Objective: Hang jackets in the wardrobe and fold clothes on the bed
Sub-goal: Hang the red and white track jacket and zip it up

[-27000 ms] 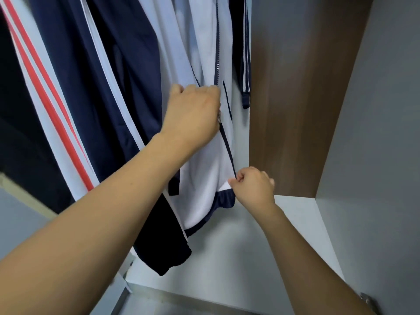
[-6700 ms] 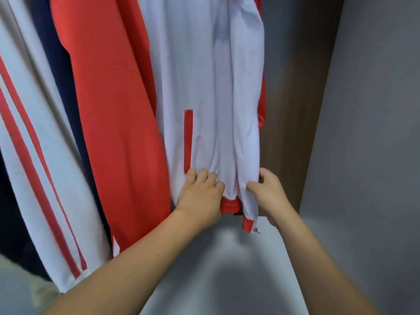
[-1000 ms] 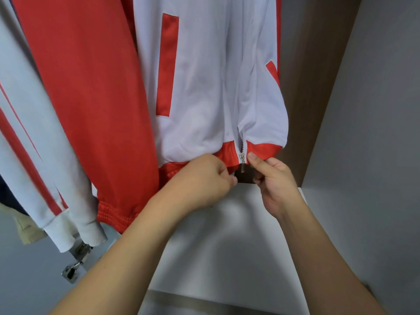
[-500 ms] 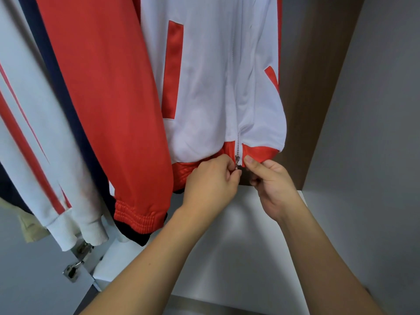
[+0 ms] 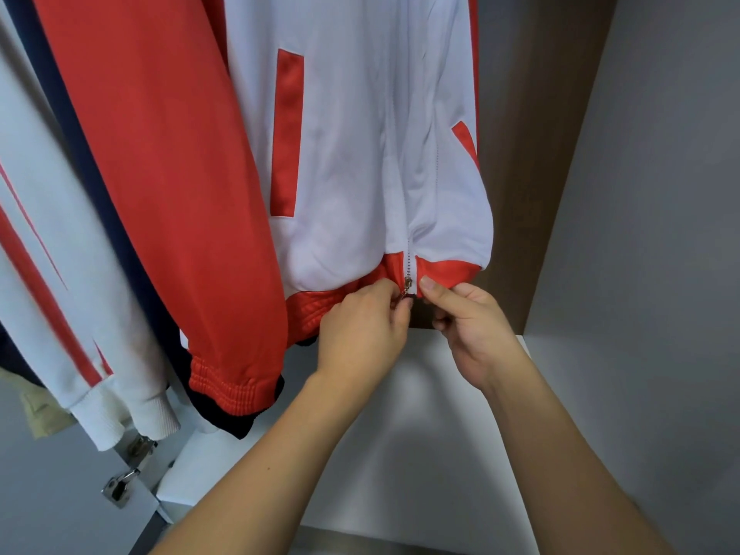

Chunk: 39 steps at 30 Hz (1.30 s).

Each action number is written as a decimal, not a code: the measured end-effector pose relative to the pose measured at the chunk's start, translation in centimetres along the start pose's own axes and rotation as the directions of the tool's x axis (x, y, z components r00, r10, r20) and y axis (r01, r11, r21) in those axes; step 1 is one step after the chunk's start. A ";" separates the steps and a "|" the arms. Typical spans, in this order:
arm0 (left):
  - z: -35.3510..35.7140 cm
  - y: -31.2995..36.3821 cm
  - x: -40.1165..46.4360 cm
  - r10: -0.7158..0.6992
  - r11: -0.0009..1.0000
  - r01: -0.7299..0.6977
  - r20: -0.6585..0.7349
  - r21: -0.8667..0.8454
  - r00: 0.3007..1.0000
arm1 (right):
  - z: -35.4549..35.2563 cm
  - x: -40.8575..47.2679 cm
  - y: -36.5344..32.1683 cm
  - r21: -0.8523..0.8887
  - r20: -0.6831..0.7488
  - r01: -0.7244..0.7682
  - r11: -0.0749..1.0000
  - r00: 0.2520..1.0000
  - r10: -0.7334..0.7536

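Unmoved, both hands (image 5: 362, 330) pinch jacket (image 5: 352, 154) hem, hiding zipper base.

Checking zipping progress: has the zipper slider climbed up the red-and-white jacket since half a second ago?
No. The zipper slider sits at the red hem band, as before, between the left hand and right hand.

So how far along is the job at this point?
Done: the red-and-white jacket hangs in the wardrobe beside other hung garments. In hand: left hand pinches the zipper pull, right hand grips the hem. Left: zipping it up; no bed or folding is in view.
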State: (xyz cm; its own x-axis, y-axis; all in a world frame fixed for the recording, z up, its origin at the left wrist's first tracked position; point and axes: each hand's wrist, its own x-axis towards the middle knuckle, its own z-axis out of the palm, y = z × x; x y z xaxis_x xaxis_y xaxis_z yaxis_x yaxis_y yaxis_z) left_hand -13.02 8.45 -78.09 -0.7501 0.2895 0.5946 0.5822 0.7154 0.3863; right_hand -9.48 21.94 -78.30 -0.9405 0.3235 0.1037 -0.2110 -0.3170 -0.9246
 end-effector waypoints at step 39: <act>-9.0 7.0 11.1 0.451 0.670 -0.494 0.224 0.554 0.864 | 2.9 1.0 -4.3 -0.882 -0.085 0.158 0.445 0.874 -0.478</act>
State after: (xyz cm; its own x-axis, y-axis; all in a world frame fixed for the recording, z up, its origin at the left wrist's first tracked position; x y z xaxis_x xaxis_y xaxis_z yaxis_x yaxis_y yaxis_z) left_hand -14.48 10.95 -62.45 -0.4559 0.7154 0.5295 0.5869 0.6889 -0.4254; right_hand -10.31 21.06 -73.15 -0.6988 0.5098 0.5019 -0.0075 0.6963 -0.7177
